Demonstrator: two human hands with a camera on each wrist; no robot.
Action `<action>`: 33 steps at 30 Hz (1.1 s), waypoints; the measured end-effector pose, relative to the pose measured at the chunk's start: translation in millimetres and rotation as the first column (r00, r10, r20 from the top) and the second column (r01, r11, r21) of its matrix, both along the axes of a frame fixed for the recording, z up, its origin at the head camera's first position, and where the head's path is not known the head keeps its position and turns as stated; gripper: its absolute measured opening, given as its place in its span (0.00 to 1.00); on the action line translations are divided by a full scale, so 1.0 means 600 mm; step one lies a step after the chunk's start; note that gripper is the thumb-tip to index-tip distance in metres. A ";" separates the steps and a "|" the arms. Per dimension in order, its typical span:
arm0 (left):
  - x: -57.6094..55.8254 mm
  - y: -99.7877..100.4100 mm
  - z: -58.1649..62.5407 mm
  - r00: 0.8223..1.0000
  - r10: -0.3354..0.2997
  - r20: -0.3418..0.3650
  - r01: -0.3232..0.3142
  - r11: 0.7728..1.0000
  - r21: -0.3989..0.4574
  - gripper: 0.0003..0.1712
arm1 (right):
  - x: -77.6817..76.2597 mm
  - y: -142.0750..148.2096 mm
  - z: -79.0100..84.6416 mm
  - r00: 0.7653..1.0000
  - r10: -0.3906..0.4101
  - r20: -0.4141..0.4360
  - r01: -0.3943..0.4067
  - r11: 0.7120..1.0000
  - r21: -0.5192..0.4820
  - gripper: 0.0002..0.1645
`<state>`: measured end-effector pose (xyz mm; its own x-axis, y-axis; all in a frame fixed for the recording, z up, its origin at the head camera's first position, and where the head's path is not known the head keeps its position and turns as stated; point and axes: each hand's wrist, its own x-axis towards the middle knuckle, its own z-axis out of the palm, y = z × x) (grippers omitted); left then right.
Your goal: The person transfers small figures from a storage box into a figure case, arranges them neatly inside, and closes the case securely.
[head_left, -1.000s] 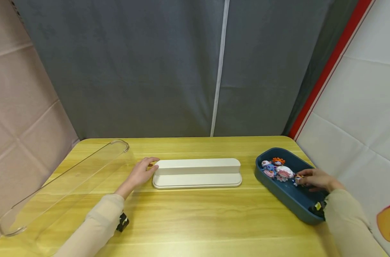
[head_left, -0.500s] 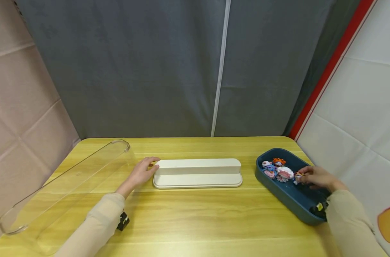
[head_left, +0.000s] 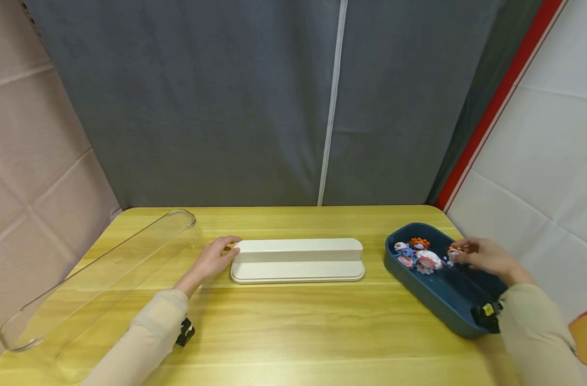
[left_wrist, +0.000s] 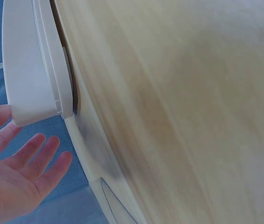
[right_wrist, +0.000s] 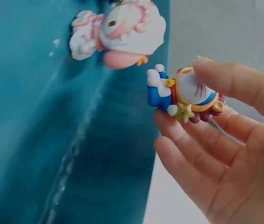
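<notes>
In the right wrist view, my right hand (right_wrist: 234, 140) pinches a small Doraemon figurine (right_wrist: 188, 95) between thumb and fingers. It is blue and white, with a star and an orange-rimmed hood. The head view has this hand just above the dark blue bin (head_left: 421, 300). Several other figurines lie at the bin's far end, among them one with orange hair (head_left: 420, 243) and a pink-and-white one (head_left: 428, 261). Thumb and forefinger of my left hand (head_left: 213, 257) touch the left end of a white stepped stand (head_left: 297, 269); its other fingers are loosely extended.
A long transparent cover (head_left: 100, 289) lies at the left of the wooden table (head_left: 293, 332). Behind the table hangs a grey curtain (head_left: 226, 107). A white padded wall (head_left: 554, 177) rises close beside the bin on the right.
My right hand has lifted the Doraemon figurine up from the bin's floor, away from the others. The left hand stays at the stand's left end.
</notes>
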<state>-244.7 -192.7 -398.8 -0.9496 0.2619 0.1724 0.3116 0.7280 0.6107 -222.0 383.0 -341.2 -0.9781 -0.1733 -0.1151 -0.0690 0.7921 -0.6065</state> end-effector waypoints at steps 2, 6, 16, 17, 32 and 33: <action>0.000 0.000 0.000 1.000 0.002 0.005 -0.002 1.000 0.001 0.20 | 0.001 -0.003 0.005 0.999 0.004 -0.035 -0.003 1.000 0.017 0.30; 0.001 0.000 -0.001 1.000 0.003 0.010 -0.003 1.000 0.004 0.20 | 0.002 -0.010 0.015 0.997 0.002 -0.083 0.001 0.999 0.042 0.30; 0.004 0.002 0.004 1.000 0.008 0.016 -0.008 1.000 0.006 0.20 | 0.010 -0.041 0.041 0.980 0.010 -0.200 0.001 0.999 0.053 0.29; 0.005 0.002 0.005 1.000 0.008 0.017 -0.008 1.000 0.006 0.20 | 0.011 -0.046 0.044 0.979 0.011 -0.205 0.000 0.999 0.054 0.30; 0.005 0.003 0.006 1.000 -0.005 0.008 0.005 1.000 0.009 0.19 | 0.016 -0.117 0.062 0.959 0.056 -0.277 -0.047 0.998 0.038 0.30; 0.005 0.003 0.006 1.000 -0.006 0.009 0.006 1.000 0.011 0.19 | 0.015 -0.122 0.061 0.957 0.064 -0.282 -0.056 0.998 0.037 0.30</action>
